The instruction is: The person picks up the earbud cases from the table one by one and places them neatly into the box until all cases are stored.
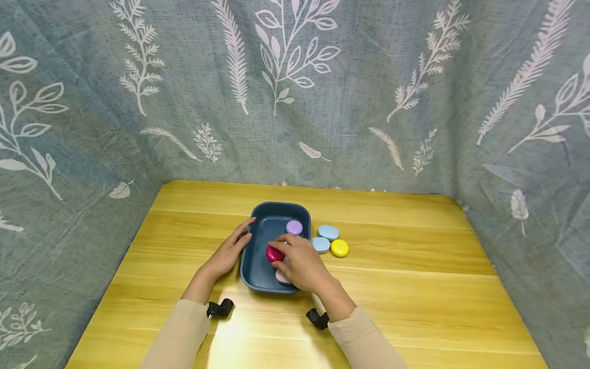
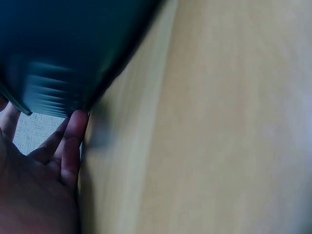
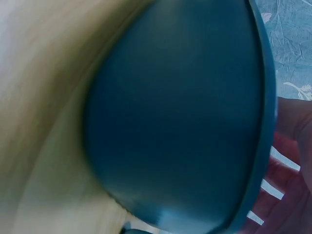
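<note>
A dark blue basin [image 1: 265, 274] with rounded corners stands on the table. My left hand [image 1: 229, 254] rests along its left side, fingers extended; in the left wrist view, fingertips [image 2: 78, 119] touch the ribbed outer wall. Over the inside of the basin, my right hand [image 1: 301, 260] pinches a glossy red round disc [image 1: 275, 254] between thumb and fingers. A lilac round disc [image 1: 294, 227] lies inside near the far right, and a pale pink piece [image 1: 282, 278] lies nearer, partly hidden under the right hand. The basin's outer wall [image 3: 175, 112] hides the disc in the right wrist view.
Right of the basin, two light blue oval pieces [image 1: 329, 232] and a yellow round disc [image 1: 339, 248] lie on the wooden table [image 1: 415, 297]. A leaf-patterned curtain [image 1: 295, 138] hangs behind the table and on both sides. Black camera mounts [image 1: 221, 308] sit at both wrists.
</note>
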The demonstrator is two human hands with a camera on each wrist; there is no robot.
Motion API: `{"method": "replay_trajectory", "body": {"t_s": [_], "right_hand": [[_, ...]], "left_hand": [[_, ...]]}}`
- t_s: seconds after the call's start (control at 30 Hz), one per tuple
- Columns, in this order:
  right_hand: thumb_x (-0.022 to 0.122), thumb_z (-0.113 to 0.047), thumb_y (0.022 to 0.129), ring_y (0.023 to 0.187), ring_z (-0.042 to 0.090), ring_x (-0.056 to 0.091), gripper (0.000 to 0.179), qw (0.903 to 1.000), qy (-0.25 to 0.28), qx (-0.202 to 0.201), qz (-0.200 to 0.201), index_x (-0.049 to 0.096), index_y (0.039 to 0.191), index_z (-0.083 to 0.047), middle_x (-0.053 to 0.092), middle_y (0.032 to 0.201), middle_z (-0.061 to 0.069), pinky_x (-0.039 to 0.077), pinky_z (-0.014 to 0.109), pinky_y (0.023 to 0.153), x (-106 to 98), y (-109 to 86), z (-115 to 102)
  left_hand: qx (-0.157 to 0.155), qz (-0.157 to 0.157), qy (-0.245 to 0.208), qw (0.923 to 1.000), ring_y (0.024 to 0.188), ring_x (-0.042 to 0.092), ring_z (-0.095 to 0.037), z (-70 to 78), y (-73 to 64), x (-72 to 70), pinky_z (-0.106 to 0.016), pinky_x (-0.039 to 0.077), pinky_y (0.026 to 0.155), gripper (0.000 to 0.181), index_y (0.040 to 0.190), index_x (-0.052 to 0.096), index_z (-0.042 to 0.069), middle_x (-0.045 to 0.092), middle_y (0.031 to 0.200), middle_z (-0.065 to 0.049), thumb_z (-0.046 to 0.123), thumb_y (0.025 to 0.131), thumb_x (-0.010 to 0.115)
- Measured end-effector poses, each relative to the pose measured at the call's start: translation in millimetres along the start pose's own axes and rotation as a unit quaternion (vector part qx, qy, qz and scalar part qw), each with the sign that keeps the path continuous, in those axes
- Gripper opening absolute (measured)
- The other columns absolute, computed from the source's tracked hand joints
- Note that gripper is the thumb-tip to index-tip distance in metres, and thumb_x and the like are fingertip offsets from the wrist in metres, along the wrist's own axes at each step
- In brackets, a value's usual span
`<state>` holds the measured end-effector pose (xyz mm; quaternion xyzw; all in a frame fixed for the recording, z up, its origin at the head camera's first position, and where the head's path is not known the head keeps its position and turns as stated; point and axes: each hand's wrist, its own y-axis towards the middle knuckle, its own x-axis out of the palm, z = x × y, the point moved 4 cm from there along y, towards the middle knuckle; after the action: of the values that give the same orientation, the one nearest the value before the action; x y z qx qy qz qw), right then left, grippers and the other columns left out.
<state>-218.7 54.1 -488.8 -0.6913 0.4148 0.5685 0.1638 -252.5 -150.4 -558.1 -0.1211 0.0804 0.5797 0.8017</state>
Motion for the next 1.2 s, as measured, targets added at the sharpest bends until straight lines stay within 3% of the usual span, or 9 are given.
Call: {"method": "replay_trajectory", "body": {"t_s": [0.27, 0.47, 0.7, 1.2], "right_hand": [[0.072, -0.034, 0.088, 0.112, 0.016, 0.055, 0.045, 0.9998, 0.015, 0.01, -0.011, 0.062, 0.13, -0.019, 0.059, 0.124, -0.002, 0.043, 0.037, 0.102, 10, 2.8, -7], [0.072, -0.035, 0.088, 0.113, 0.016, 0.056, 0.046, 0.9997, 0.017, 0.01, -0.015, 0.063, 0.129, -0.019, 0.06, 0.125, -0.004, 0.044, 0.035, 0.102, 14, 1.7, -12], [0.072, -0.037, 0.087, 0.114, 0.013, 0.055, 0.046, 0.9991, 0.007, 0.023, -0.036, 0.063, 0.129, -0.021, 0.06, 0.125, -0.006, 0.043, 0.033, 0.102, 22, 1.0, -12], [0.074, -0.038, 0.086, 0.109, 0.011, 0.055, 0.042, 0.9979, -0.015, 0.01, -0.062, 0.066, 0.124, -0.021, 0.065, 0.121, -0.007, 0.043, 0.03, 0.098, 32, -0.3, -15]], "left_hand": [[0.01, 0.004, 0.007, 0.9999, 0.148, 0.02, -0.025, -16.1, 4.8, -3.5, -0.061, 0.02, 0.116, 0.048, 0.15, 0.024, 0.046, 0.022, 0.159, 0.003, 0.047, 0.104, 0.035], [0.017, 0.003, 0.008, 0.9998, 0.147, 0.022, -0.026, -16.2, 6.0, -3.3, -0.062, 0.02, 0.116, 0.052, 0.151, 0.023, 0.044, 0.023, 0.159, 0.001, 0.054, 0.101, 0.035], [0.011, 0.001, 0.002, 0.9999, 0.149, 0.018, -0.025, -14.6, 7.0, -2.2, -0.061, 0.018, 0.117, 0.048, 0.151, 0.023, 0.045, 0.021, 0.16, 0.003, 0.047, 0.104, 0.035], [0.013, -0.004, 0.0, 0.9999, 0.149, 0.018, -0.024, -13.4, 6.4, -1.7, -0.06, 0.018, 0.117, 0.047, 0.151, 0.024, 0.045, 0.021, 0.16, 0.005, 0.042, 0.105, 0.035]]}}
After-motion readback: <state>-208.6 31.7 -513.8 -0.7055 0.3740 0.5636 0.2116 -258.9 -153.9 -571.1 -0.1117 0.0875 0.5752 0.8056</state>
